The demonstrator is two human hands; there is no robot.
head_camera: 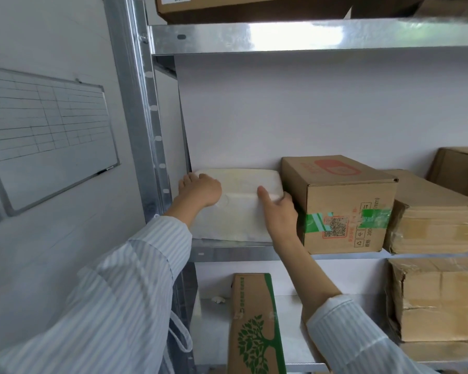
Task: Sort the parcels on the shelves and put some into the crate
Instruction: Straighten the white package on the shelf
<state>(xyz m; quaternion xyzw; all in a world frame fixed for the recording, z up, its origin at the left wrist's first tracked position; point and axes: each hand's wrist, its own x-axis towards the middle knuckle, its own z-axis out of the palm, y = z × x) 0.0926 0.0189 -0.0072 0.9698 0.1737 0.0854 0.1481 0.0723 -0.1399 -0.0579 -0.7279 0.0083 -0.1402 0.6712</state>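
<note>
White parcel (241, 214) between left hand (200, 191) and right hand (280, 214), QR-code carton (343, 195) alongside.

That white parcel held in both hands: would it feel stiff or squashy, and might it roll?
Probably somewhat squashy: the white parcel has rounded corners and a dented, creased front. Broad and low, it should slide, not roll or tip. Bulky enough that the left hand and right hand each grip an end.

Just right of the right hand (277, 214), which grips the white parcel (238, 211), the brown box (343, 201) shows a square code (336, 227), a recycle sign (359, 242), "200" and "(mm)". Its red words are too blurry. Below that hand, the tree box (254, 319) has green letters, too small to read.
</note>
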